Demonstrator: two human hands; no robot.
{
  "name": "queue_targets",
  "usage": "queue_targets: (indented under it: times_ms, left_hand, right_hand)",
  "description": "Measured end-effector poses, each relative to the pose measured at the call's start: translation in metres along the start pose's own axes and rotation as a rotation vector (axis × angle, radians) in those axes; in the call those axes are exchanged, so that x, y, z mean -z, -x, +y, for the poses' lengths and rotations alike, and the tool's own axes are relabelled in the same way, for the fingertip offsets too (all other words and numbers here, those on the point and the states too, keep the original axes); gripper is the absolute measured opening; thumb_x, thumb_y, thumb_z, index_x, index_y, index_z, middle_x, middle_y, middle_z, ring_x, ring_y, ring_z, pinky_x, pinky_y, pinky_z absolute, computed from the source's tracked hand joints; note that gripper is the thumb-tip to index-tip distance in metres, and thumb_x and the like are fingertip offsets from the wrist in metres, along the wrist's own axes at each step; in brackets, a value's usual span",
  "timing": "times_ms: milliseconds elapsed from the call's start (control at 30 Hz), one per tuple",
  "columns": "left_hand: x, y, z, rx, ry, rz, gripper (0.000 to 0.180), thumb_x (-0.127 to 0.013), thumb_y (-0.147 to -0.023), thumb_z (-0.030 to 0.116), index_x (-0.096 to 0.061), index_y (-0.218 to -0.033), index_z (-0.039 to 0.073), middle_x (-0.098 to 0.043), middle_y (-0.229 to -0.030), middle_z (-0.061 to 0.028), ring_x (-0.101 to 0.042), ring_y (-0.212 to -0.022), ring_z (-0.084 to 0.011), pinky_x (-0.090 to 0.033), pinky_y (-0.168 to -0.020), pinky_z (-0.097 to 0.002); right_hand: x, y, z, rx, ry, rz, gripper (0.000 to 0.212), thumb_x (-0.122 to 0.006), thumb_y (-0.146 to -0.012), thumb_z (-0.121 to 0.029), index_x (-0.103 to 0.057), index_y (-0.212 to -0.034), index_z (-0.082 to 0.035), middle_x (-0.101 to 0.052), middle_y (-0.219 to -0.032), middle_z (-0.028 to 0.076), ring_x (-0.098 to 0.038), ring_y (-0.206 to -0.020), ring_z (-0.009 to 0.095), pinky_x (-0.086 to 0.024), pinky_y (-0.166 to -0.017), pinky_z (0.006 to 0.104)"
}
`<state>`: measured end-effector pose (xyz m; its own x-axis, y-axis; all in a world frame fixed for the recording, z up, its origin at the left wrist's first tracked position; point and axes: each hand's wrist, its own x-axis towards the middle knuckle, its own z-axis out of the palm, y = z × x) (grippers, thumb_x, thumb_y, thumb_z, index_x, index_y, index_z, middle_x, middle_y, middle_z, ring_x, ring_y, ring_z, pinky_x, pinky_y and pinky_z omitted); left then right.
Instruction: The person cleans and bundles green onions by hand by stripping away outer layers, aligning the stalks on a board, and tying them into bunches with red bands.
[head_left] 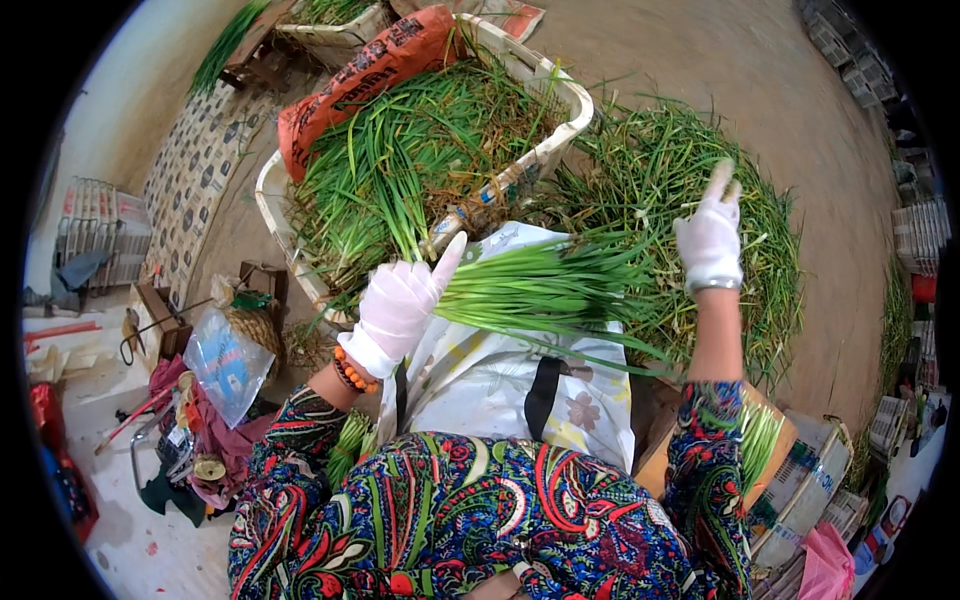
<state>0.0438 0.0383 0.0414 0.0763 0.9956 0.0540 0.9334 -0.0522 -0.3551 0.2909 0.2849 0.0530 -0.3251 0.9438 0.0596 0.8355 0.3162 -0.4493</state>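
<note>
My left hand (398, 305), in a thin white glove, is closed round the stem end of a bunch of chives (555, 285). The long green leaves spread to the right, above the pale flowered cloth (480, 375) on my lap. Further right, my gloved right hand (712, 240) is held out over a heap of loose leaves (650, 160); its fingers are stretched out, with nothing seen in them. Beyond my left hand stands a white tub (572, 100) full of unsorted chives (390, 150), with brownish bits among them.
An orange sack (365, 85) drapes over the tub's far left side. To my right, more chives (760, 440) lie on a box beside crates (805, 480). On the left are a clear plastic bag (228, 360), cloths and a wicker basket (262, 335).
</note>
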Motion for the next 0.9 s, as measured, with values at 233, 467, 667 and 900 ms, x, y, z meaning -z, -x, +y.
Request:
queue_targets:
  times_ms: [233, 467, 667, 900]
  left_hand:
    - [0.008, -0.009, -0.003, -0.042, 0.106, 0.07, 0.067, -0.05, -0.071, 0.003, -0.033, -0.135, 0.011, -0.038, -0.06, 0.0, -0.045, -0.055, -0.0153, -0.038, -0.051, -0.0289]
    - [0.016, -0.01, -0.014, -0.032, 0.274, 0.049, 0.064, -0.05, -0.072, 0.003, -0.036, -0.134, 0.015, -0.047, -0.067, 0.0, -0.049, -0.062, -0.0173, -0.041, -0.058, -0.0301]
    - [0.056, -0.015, -0.042, 0.106, 0.629, 0.029, 0.079, -0.077, -0.053, 0.018, -0.046, -0.126, 0.019, -0.041, -0.128, -0.0098, -0.038, -0.119, -0.0262, -0.023, -0.102, -0.0445]
    - [0.04, -0.029, -0.016, 0.156, 0.649, 0.226, 0.052, -0.073, -0.064, 0.023, -0.056, -0.113, 0.021, -0.053, -0.114, -0.0005, -0.046, -0.111, -0.0225, -0.024, -0.101, -0.0473]
  right_hand:
    - [-0.046, 0.09, -0.084, 0.751, -0.132, -0.358, 0.109, -0.077, -0.053, -0.032, -0.014, -0.139, -0.008, -0.027, -0.136, 0.023, -0.027, -0.125, 0.04, -0.024, -0.101, 0.0457]
    - [-0.103, 0.073, -0.057, 0.689, -0.249, -0.672, 0.093, -0.07, -0.066, -0.028, -0.015, -0.139, -0.012, -0.05, -0.113, 0.027, -0.053, -0.099, 0.037, -0.042, -0.083, 0.0436]
    - [-0.095, 0.076, -0.047, 0.517, -0.087, -0.603, 0.057, -0.049, -0.072, -0.006, -0.038, -0.128, -0.011, -0.062, -0.079, 0.019, -0.061, -0.071, 0.035, -0.047, -0.062, 0.0424]
    - [-0.068, 0.084, -0.051, 0.52, -0.145, -0.462, 0.056, -0.047, -0.072, -0.002, -0.04, -0.127, -0.008, -0.06, -0.096, 0.02, -0.06, -0.081, 0.034, -0.047, -0.068, 0.0409]
